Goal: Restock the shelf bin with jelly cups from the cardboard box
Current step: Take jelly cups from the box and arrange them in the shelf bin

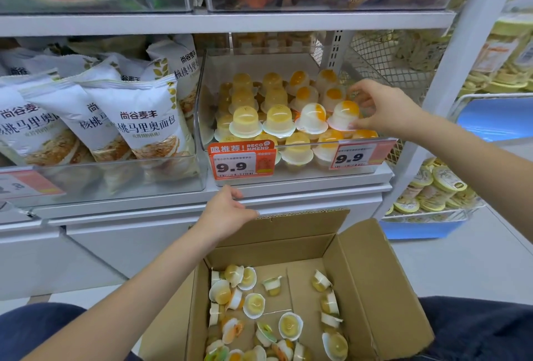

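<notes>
The cardboard box (375,288) holds a loose single layer of jelly cups (253,304), so restocking is unfinished. The left hand (227,210), fingers relaxed and empty, rests above the rear flap. In the shelf bin (202,118), rows are stacked; the right hand (380,109) apparently pinches the front-right cup (344,117). Clearance exists at the bin's rear.

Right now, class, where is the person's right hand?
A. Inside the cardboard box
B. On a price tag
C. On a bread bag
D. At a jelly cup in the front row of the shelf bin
D: the right hand has its fingers on the jelly cup at the front right of the shelf bin.
</notes>
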